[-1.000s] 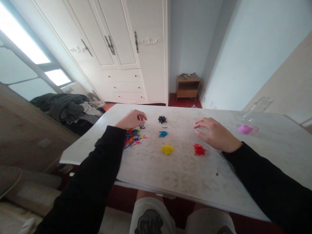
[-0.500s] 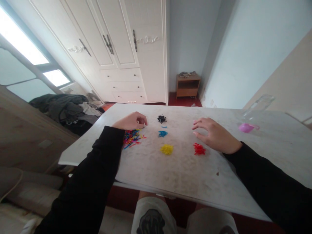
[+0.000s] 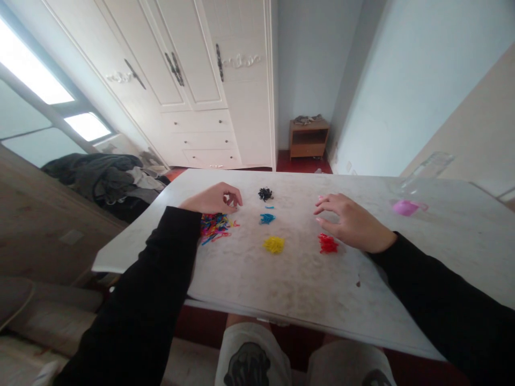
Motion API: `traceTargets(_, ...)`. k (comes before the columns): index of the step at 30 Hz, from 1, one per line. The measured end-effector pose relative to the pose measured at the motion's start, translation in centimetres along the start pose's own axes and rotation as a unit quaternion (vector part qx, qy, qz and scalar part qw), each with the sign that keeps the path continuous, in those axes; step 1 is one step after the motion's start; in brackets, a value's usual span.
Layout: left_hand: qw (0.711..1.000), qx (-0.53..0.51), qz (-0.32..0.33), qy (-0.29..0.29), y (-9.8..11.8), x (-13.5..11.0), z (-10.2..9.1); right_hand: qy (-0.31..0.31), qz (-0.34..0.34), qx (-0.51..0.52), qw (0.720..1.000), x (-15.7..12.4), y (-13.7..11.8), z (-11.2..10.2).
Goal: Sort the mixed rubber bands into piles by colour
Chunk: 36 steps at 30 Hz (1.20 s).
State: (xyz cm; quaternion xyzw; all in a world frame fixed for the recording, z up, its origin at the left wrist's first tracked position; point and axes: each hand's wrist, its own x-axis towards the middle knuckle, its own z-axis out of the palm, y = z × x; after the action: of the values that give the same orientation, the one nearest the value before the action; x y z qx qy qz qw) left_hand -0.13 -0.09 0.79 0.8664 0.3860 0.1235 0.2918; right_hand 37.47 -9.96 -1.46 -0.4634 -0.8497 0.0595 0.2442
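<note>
A mixed pile of small, thin coloured pieces that look like rubber bands (image 3: 217, 226) lies on the white table (image 3: 301, 284). Just above it my left hand (image 3: 213, 198) is curled, fingertips drawn together; whatever they hold is too small to make out. Right of that hand are a black heap (image 3: 265, 193), a single blue piece (image 3: 269, 207), a blue heap (image 3: 266, 219) and a yellow heap (image 3: 274, 245). My right hand (image 3: 348, 222) rests with thumb and fingers apart, holding nothing, just above a red heap (image 3: 328, 243).
A clear bottle-like container (image 3: 428, 171) and a pink object (image 3: 405, 207) are at the table's right. A small dark speck (image 3: 358, 284) lies near the front. Beyond the table are a white wardrobe (image 3: 205, 128), a wooden nightstand (image 3: 309, 139) and piled clothes (image 3: 96, 174).
The whole view has shifted slightly. Both hands keep nearly the same places and poses, and the heaps look unchanged.
</note>
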Motion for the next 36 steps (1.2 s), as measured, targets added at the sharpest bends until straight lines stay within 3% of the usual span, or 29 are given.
traceTargets(9,0.99,-0.057,-0.067,-0.113,1.0,-0.8,0.1,-0.007,-0.001,0.006,1.0,0.0,-0.1,0.1)
traceTargets(19,0.991,-0.002,-0.084,-0.105,0.6,-1.4,0.0,0.0,-0.002,0.019,1.0,0.0,-0.3,0.2)
traceTargets(36,0.992,-0.002,-0.095,-0.084,0.5,-1.8,-0.1,-0.01,-0.007,0.022,1.0,0.0,-0.5,0.1)
